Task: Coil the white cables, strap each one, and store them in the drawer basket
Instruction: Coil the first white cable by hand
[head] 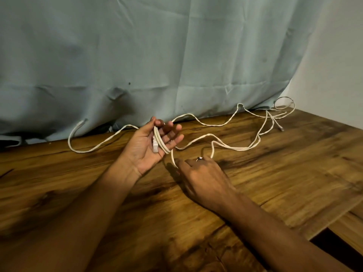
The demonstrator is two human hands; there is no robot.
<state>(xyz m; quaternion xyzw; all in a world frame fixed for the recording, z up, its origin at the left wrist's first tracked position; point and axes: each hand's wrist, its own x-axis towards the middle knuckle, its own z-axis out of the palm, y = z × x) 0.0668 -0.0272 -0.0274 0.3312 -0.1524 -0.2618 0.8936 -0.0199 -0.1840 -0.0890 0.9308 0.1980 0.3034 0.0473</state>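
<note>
My left hand (149,146) is held palm up above the wooden table (255,183), its fingers straight. A white cable (231,148) is looped a couple of times around those fingers, and its clear plug (155,147) lies on the palm. From the loops the cable drops to my right hand (198,173), which is palm down and pinches it between thumb and forefinger. The rest of that cable trails right in loose bends. More white cable (88,150) runs from the far left past the left hand to a small loop (284,104) at the back right. No straps or basket are in view.
A pale green curtain (157,55) hangs along the table's back edge, and a white wall stands at the right. A loose plug end (281,128) lies at the back right. A dark gap (334,244) opens at the table's front right.
</note>
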